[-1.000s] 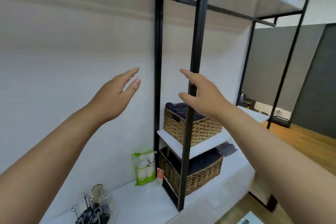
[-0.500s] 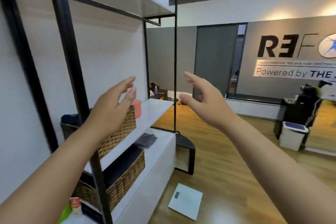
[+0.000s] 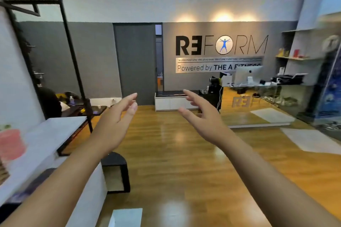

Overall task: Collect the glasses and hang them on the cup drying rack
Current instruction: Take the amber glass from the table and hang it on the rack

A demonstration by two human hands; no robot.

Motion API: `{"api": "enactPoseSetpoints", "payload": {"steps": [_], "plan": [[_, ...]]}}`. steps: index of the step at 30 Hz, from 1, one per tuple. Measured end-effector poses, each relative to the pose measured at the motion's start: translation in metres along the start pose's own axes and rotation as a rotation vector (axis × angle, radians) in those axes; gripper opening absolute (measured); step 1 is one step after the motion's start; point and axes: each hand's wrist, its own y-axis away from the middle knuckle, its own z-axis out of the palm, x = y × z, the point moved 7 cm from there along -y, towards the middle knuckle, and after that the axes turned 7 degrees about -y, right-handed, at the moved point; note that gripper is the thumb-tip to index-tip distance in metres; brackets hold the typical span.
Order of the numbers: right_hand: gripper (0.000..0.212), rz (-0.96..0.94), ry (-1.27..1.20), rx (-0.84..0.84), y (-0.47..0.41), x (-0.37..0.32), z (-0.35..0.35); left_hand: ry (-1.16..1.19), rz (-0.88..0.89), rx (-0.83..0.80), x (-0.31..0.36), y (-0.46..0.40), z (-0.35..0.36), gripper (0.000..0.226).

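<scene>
A glossy wooden floor (image 3: 180, 153) is seen stretching back to a grey wall (image 3: 96, 55), where a large sign (image 3: 221, 45) reading "REFORM" is lit by warm spots from above. A dark door (image 3: 136, 61) is set left of it. A reception desk (image 3: 258, 101) is placed at right, a white shelf unit (image 3: 55, 129) at left, framed in black.
</scene>
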Motion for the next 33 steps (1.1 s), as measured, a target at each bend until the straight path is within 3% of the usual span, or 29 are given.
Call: {"api": "enactPoseSetpoints", "payload": {"steps": [10,18,24,33], "plan": [[0.062,0.14,0.156,0.216,-0.054,0.105,-0.107,0.152,0.2,-0.192,0.034,-0.146,0.164,0.05],[0.061,0.289,0.317,0.48,-0.073,0.162,-0.184,0.281,0.431,-0.38,0.075,-0.246,0.298,0.048],[0.062,0.392,0.418,0.691,-0.053,0.187,-0.242,0.399,0.613,-0.54,0.14,-0.281,0.391,0.052],[0.063,0.498,0.6,0.913,0.01,0.228,-0.38,0.575,0.812,-0.675,0.293,-0.264,0.533,0.05]]}}
